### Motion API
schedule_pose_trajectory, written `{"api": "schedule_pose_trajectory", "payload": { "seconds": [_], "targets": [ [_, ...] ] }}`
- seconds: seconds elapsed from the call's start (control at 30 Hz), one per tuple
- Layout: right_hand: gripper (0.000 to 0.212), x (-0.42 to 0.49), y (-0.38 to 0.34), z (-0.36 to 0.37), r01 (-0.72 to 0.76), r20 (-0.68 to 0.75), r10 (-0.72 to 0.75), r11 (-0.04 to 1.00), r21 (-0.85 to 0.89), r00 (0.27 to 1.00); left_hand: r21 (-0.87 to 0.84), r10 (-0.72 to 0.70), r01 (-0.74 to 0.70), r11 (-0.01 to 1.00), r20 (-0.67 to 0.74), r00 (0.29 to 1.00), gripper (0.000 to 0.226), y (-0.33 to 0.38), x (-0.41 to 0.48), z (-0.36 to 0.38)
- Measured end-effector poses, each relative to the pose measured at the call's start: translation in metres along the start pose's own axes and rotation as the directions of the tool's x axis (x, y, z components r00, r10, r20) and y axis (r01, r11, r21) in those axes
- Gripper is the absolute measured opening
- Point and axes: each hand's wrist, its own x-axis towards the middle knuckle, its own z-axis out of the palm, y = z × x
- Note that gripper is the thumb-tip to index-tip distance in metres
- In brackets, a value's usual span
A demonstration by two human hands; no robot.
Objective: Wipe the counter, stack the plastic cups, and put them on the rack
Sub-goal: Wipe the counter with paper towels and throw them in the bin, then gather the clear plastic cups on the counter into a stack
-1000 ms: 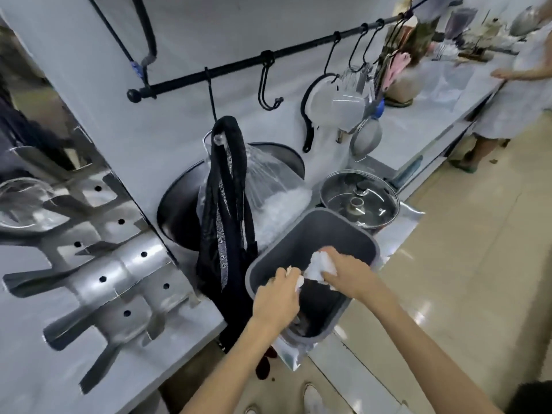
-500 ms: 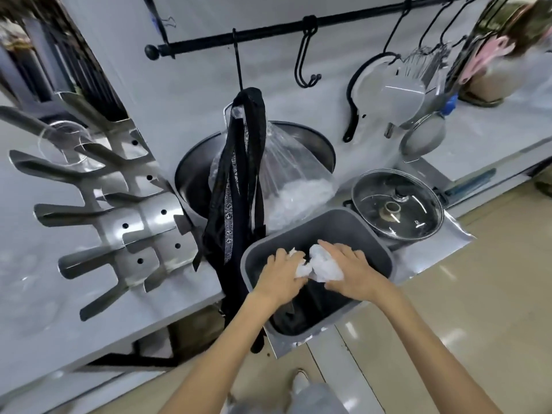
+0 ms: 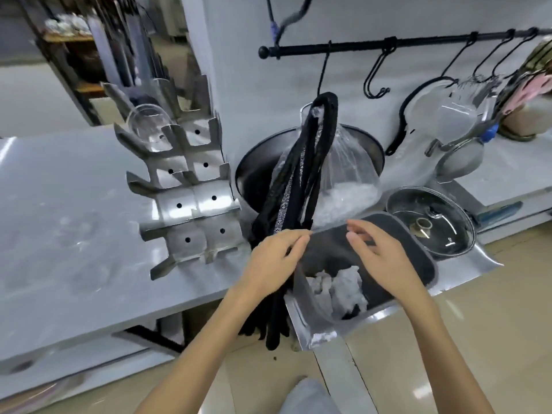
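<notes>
Both hands hovered over the grey bin (image 3: 418, 249), which sat at the counter (image 3: 74, 234) edge. The left hand (image 3: 273, 261) was above the bin's left rim, fingers loosely curled, thumb and forefinger tips close together; whether they pinched anything could not be told. The right hand (image 3: 385, 258) was above the bin's middle, fingers spread and slightly bent, holding nothing. Crumpled white tissue (image 3: 343, 286) lay inside the bin, below and between the hands, touching neither.

A black strap (image 3: 298, 186) hung from a hook on the wall rail (image 3: 388, 44) and fell past the left hand, just beside the bin. A clear plastic bag (image 3: 346, 180) hung behind the strap, in front of a dark wok (image 3: 254, 174).

The metal rack (image 3: 185, 204) stood on the counter left of the wok. One clear plastic cup (image 3: 149, 127) sat on its upper prongs, well apart from both hands. A pot with a glass lid (image 3: 430, 222) stood right of the bin. Utensils (image 3: 460, 121) hung from the rail hooks at right.
</notes>
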Motion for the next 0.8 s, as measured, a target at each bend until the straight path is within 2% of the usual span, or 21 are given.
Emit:
{"api": "schedule_pose_trajectory", "payload": {
  "seconds": [0.07,0.23,0.33,0.4,0.6,0.7,0.8],
  "targets": [
    [0.017,-0.014,-0.043,0.028,0.061,-0.024,-0.059,0.994,0.096,0.998,0.055,-0.011,0.016,0.998,-0.082,0.997,0.037,-0.014,-0.029,-0.04],
    [0.019,-0.052,-0.141,0.139,0.188,0.052,-0.204,0.957,0.22,0.978,0.081,-0.083,0.112,0.99,-0.301,0.95,0.042,-0.071,-0.126,-0.146],
    [0.025,-0.07,-0.183,0.219,0.239,0.156,-0.271,0.95,0.201,0.95,0.017,-0.221,0.254,0.967,-0.44,0.871,0.046,-0.115,-0.187,-0.199],
    [0.025,-0.082,-0.206,0.27,0.249,0.274,-0.292,0.952,0.18,0.916,-0.037,-0.339,0.371,0.928,-0.5,0.797,0.05,-0.143,-0.226,-0.228],
    [0.022,-0.104,-0.25,0.381,0.339,0.611,-0.323,0.936,0.094,0.723,-0.141,-0.512,0.555,0.82,-0.615,0.6,0.05,-0.207,-0.317,-0.29],
    [0.021,-0.096,-0.265,0.412,0.361,0.671,-0.314,0.93,0.074,0.671,-0.168,-0.543,0.598,0.784,-0.654,0.527,0.051,-0.235,-0.338,-0.314],
    [0.02,-0.077,-0.278,0.434,0.333,0.662,-0.294,0.94,0.071,0.689,-0.181,-0.551,0.601,0.778,-0.656,0.516,0.053,-0.263,-0.338,-0.34]
  ]
}}
